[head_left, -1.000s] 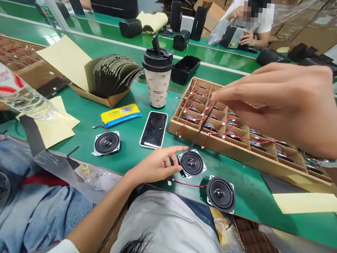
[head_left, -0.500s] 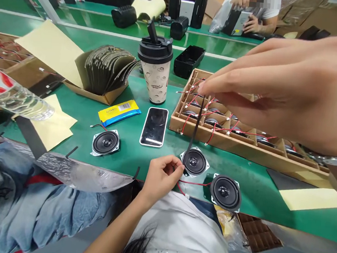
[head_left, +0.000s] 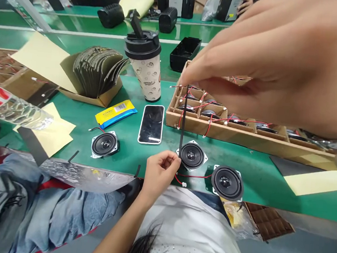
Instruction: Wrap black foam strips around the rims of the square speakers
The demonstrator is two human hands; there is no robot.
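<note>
My right hand [head_left: 270, 60] is raised close to the camera and pinches the top of a thin black strip [head_left: 183, 120] that hangs straight down. My left hand [head_left: 160, 170] is closed in a pinch at the strip's lower end, touching the edge of a small round speaker [head_left: 192, 156] on the green table. A second speaker [head_left: 227, 182] lies to its right, joined by a red wire [head_left: 192, 176]. A third speaker [head_left: 104, 143] lies further left.
A cardboard tray [head_left: 245, 136] of wired speakers stands behind. A phone [head_left: 151, 123], a lidded paper cup [head_left: 146, 66], a yellow-blue packet [head_left: 115, 113], a box of dark pads [head_left: 97, 74], yellow paper sheets [head_left: 53, 133] and a plastic bottle [head_left: 12, 107] lie around. A person's hand [head_left: 246, 2] works across the table.
My right hand rose toward the camera, lifting the black strip upright. My left hand curled from open fingers into a pinch at the strip's lower end beside the speaker.
</note>
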